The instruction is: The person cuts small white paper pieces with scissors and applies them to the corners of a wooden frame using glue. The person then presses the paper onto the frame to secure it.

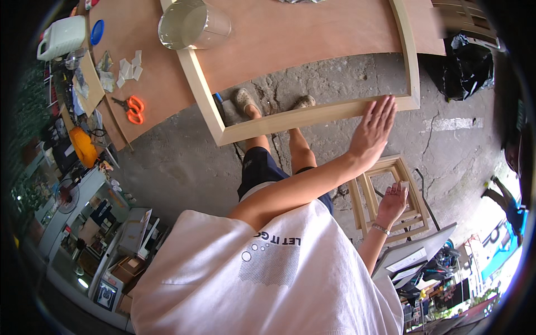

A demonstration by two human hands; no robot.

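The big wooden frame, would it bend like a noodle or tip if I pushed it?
The wooden frame would probably stay stiff, because its bars look straight and joined at the corners. It might be light for its size, since its middle is open. Pushed down on the near side, it could tip, as that part sticks out past the brown tabletop.

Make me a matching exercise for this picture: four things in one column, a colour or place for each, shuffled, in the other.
1. left hand
2. scissors
3. plastic jug
4. plastic bag

A. black
B. white
C. fingers over the near bar of the wooden frame
D. orange handles

Pairs: 1-C, 2-D, 3-B, 4-A
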